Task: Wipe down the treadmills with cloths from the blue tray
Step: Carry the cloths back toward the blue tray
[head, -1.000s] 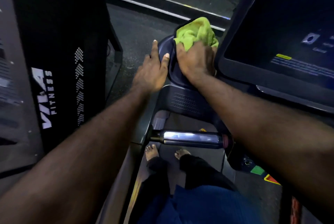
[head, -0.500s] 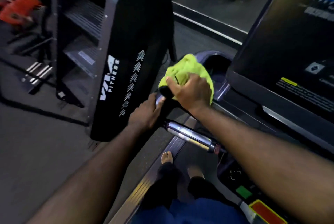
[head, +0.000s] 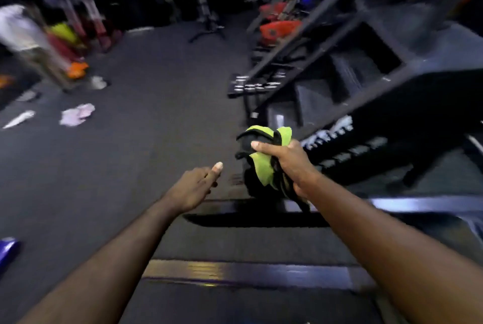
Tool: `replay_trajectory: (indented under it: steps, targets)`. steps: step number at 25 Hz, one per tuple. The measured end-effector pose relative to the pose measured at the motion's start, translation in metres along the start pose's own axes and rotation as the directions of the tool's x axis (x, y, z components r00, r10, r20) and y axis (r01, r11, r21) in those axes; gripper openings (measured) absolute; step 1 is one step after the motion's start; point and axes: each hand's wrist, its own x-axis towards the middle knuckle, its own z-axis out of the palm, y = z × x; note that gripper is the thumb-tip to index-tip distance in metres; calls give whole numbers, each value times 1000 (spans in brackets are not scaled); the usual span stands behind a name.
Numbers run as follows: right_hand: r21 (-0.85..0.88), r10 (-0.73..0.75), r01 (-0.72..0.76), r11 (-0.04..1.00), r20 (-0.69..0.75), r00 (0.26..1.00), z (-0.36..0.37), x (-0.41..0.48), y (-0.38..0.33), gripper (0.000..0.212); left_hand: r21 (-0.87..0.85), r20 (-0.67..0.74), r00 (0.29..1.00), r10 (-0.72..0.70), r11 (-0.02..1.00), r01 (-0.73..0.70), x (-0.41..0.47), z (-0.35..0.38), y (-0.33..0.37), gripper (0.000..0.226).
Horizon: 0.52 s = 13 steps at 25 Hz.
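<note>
The right hand (head: pixel 287 164) grips the green cloth (head: pixel 264 167), its fingers curled round it, bunched against something dark that the blur hides, right of centre. The left hand (head: pixel 193 185) hangs loose and holds nothing. For a good wipe, I'd flatten the cloth, press evenly and overlap strokes along the near treadmill rail (head: pixel 261 271), steadying with the free hand.

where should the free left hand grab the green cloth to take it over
Probably the loose flap of the green cloth hanging below the thumb of the right hand; bring the left hand in from the left. The right hand wraps its right side, so only that left-facing fold is bare.
</note>
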Motion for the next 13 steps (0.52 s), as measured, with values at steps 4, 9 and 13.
replay_trajectory:
  steps: [4, 9, 13]
  targets:
    - [-247, 0, 87, 965, 331, 944, 196, -7, 0, 19, -265, -388, 900, -199, 959, 98, -111, -95, -129, 65]
    - [-234, 100, 97, 967, 704, 703, 423, -64, 26, 30, -594, -558, 673, -485, 800, 84, -267, -174, -275, 50]
    - [-184, 253, -221, 958, 904, 345, 567, -106, 41, 49, -906, -422, 579, -698, 354, -233, -381, -220, -356, 83]
